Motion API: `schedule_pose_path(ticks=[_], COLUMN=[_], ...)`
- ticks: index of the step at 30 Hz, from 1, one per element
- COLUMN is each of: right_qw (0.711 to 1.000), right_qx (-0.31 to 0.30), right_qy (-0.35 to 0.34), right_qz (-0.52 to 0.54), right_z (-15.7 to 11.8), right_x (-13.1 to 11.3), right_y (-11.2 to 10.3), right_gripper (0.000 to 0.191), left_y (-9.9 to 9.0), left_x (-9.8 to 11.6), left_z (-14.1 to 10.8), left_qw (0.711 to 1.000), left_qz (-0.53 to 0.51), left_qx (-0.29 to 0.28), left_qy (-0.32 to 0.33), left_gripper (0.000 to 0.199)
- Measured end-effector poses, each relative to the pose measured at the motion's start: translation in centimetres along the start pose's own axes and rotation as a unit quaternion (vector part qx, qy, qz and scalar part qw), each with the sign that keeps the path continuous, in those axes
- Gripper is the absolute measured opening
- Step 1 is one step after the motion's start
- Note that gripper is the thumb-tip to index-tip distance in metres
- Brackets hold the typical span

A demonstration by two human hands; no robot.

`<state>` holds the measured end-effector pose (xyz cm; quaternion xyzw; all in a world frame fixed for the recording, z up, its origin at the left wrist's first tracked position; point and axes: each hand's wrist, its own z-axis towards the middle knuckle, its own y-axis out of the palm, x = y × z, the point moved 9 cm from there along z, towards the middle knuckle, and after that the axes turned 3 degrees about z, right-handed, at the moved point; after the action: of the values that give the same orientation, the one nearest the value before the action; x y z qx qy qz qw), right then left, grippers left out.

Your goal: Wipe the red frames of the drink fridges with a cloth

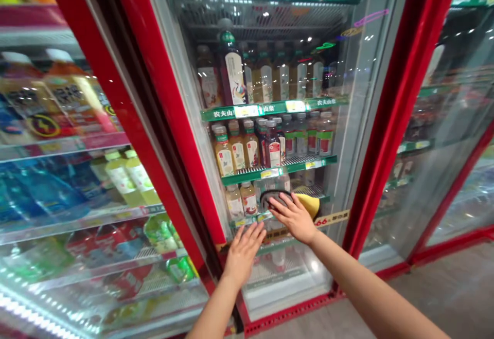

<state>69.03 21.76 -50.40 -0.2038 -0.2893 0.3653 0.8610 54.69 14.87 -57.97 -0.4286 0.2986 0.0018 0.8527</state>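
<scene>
A grey and yellow cleaning cloth (310, 205) with a dark edge lies against the glass door (283, 298) of a red-framed drinks fridge. My right hand (297, 220) holds the cloth to the glass, its fingers stretched over the grey part. To the left and slightly lower, my left hand (242, 254) has its fingers out and nothing in it. It is at or close to the glass; whether it touches I cannot tell. Behind the door, bottled drinks (251, 148) stand in rows on shelves with green price strips (278, 108).
On the left, another fridge section holds bottles (64, 87) and packs on lit shelves, blurred. A red door frame (397, 112) runs along the right side, with another glass-fronted fridge (415, 164) beyond it. Grey floor (459, 282) shows at the lower right.
</scene>
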Motion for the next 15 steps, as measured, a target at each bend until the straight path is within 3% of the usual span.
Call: schedule_pose_path(ticks=[1, 3, 6, 9, 11, 13, 15], right_qw=[0.998, 0.994, 0.998, 1.000, 0.996, 0.981, 0.964], right_qx=[-0.019, -0.040, -0.036, -0.022, -0.032, -0.050, -0.059], right_qy=[-0.059, -0.101, -0.053, -0.020, -0.082, -0.186, -0.254], right_qz=[0.008, 0.011, -0.006, -0.009, 0.010, 0.037, 0.055], right_z=[-0.6, -1.2, 1.1, 4.2, 5.0, 4.9, 5.2], right_x=[-0.3, 0.8, 2.8, 1.5, -1.0, -3.1, -3.8], right_y=[-0.3, -1.4, -2.7, -2.5, -2.0, -2.0, -2.6], right_gripper=[0.043, 0.041, 0.045, 0.049, 0.045, 0.038, 0.032], left_y=[0.0, -0.1, -0.3, -0.4, -0.6, -1.0, -1.6], left_x=[0.0, -0.3, -0.9, -1.2, -1.3, -1.5, -1.9], left_z=[-0.3, -1.0, -1.9, -2.6, -2.9, -3.1, -3.4], left_qw=[1.000, 0.998, 0.994, 0.987, 0.981, 0.974, 0.967], left_qz=[0.000, -0.002, -0.015, -0.040, -0.060, -0.076, -0.085], left_qx=[-0.003, -0.010, -0.033, -0.062, -0.081, -0.099, -0.114], left_qy=[-0.019, -0.055, -0.102, -0.143, -0.167, -0.189, -0.210], left_gripper=[0.076, 0.080, 0.083, 0.085, 0.086, 0.088, 0.088])
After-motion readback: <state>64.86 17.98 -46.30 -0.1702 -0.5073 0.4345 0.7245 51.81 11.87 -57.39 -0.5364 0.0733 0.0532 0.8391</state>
